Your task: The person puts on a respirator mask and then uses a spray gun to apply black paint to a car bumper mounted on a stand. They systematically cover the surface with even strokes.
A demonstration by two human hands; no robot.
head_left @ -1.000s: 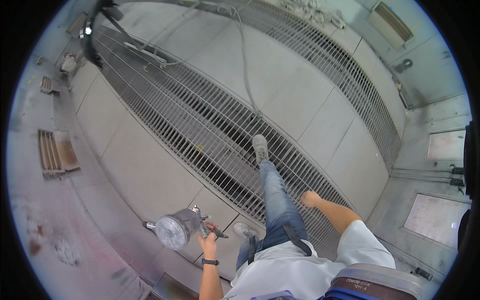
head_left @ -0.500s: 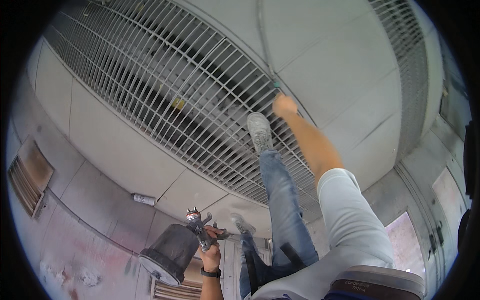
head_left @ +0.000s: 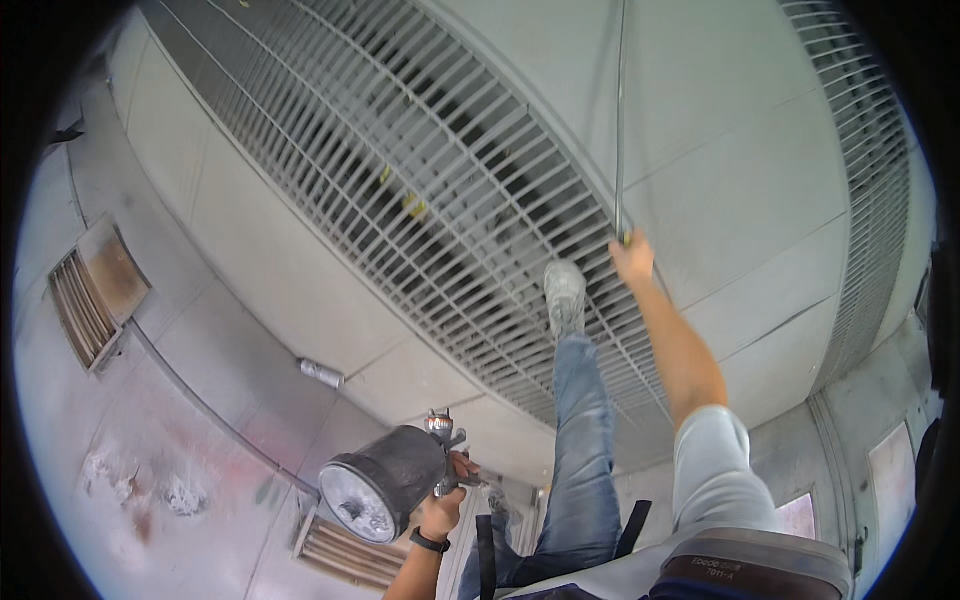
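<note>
My left hand point(head_left: 440, 512), with a dark band at the wrist, is closed around the handle of a metal spray gun point(head_left: 440, 425). The gun's large dark cup point(head_left: 395, 470) lies tilted, its pale, paint-splashed round end toward the lower left. My right arm reaches forward, and the right hand point(head_left: 633, 258) is closed on the end of a thin grey hose point(head_left: 620, 120). From that hand the hose runs straight away across the floor. A small yellow-green bit shows at the fingers; the rest of the hose end is hidden.
A metal floor grating point(head_left: 440, 190) runs diagonally, with my shoe point(head_left: 566, 290) on it. Another grating point(head_left: 865, 180) lies to the right. A can point(head_left: 321, 373) lies by the left wall, which has a louvered vent point(head_left: 80, 310). Yellow scraps point(head_left: 414, 206) show beneath the bars.
The hose looks straighter, with my right hand still on its end. The spray gun has turned, so the end of its cup faces me more. The whole view has shifted.
</note>
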